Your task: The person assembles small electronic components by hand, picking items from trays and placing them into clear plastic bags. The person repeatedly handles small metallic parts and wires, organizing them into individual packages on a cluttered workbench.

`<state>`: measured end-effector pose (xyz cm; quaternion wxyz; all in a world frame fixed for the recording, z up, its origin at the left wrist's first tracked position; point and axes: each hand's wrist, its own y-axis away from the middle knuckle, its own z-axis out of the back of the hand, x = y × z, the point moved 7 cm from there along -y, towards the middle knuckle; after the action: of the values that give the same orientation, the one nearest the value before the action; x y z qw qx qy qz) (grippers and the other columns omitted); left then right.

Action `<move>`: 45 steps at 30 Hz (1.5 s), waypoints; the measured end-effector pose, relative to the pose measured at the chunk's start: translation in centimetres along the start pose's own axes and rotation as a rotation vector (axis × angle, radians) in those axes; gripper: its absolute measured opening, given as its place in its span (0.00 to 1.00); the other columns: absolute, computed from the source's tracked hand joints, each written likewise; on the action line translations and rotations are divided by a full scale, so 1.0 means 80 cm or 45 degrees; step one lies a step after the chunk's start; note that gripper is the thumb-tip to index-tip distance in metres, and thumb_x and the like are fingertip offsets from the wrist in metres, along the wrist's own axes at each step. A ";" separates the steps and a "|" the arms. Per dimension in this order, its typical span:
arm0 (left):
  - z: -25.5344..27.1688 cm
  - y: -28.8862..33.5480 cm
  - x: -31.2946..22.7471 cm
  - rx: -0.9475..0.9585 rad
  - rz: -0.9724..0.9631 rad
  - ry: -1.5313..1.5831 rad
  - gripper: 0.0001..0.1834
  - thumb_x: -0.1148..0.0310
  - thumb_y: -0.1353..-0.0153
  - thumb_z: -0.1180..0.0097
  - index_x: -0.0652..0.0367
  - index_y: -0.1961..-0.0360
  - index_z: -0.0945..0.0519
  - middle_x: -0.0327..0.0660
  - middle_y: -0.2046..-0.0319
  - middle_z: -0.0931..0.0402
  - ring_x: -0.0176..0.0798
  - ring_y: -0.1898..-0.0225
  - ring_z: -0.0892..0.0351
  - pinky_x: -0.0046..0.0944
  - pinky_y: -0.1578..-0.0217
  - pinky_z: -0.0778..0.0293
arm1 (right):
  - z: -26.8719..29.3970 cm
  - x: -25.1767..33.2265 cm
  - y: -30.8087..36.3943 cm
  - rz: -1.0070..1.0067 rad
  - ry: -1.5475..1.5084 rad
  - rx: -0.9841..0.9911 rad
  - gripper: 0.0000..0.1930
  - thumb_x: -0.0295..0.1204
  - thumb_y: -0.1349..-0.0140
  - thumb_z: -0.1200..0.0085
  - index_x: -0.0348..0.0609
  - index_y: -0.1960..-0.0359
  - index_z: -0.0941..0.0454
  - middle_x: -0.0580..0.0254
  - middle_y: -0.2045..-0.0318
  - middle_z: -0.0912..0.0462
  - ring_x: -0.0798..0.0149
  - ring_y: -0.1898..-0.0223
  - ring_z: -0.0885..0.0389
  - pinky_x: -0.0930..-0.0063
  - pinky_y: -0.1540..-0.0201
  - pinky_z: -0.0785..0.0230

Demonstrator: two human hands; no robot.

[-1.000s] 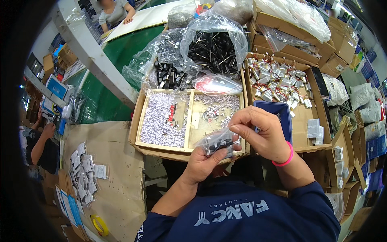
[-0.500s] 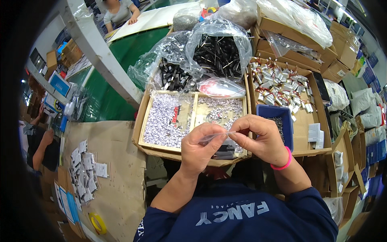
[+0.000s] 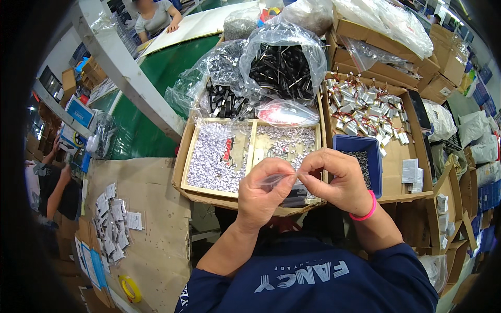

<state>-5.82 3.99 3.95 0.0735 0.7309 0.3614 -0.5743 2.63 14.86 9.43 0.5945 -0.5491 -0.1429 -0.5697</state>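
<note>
In front of my chest, both hands pinch the top edge of a small clear plastic bag [image 3: 272, 181]. Thumb and forefinger of my left hand [image 3: 263, 195] are closed on one part of the edge. My right hand [image 3: 338, 180], with a pink band at its wrist, pinches the edge close beside the left fingertips. Black pieces [image 3: 297, 197] show beneath the fingers; whether they lie inside the bag I cannot tell. Behind the hands sits a two-part wooden tray [image 3: 253, 143] of small white pieces. A blue bin [image 3: 377, 167] of small dark metal parts stands beside my right hand.
Beyond the tray, a clear bag of black parts [image 3: 279, 70] stands open. At right, a cardboard box [image 3: 391, 190] holds silver wired pieces [image 3: 365, 112]. Filled clear packets [image 3: 112, 224] and yellow tape [image 3: 130, 288] lie on the left cardboard. Other people work at the far left.
My fingertips have come closer together along the bag's edge, the left hand shifting slightly to the right. Both hands keep their pinch.
</note>
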 end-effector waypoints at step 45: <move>0.303 0.237 -0.266 -1.559 -0.113 -1.590 0.17 0.67 0.34 0.51 0.63 0.46 0.27 0.47 0.52 0.25 0.43 0.51 0.27 0.38 0.48 0.32 | 0.019 -0.015 0.009 -0.236 0.326 0.339 0.08 0.31 0.40 0.44 0.37 0.70 0.24 0.52 0.77 0.24 0.51 0.74 0.25 0.66 0.71 0.33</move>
<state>-14.93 -31.94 9.16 0.6150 0.1003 0.5280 -0.5770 3.54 16.58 8.64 0.6200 -0.3735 -0.1903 -0.6632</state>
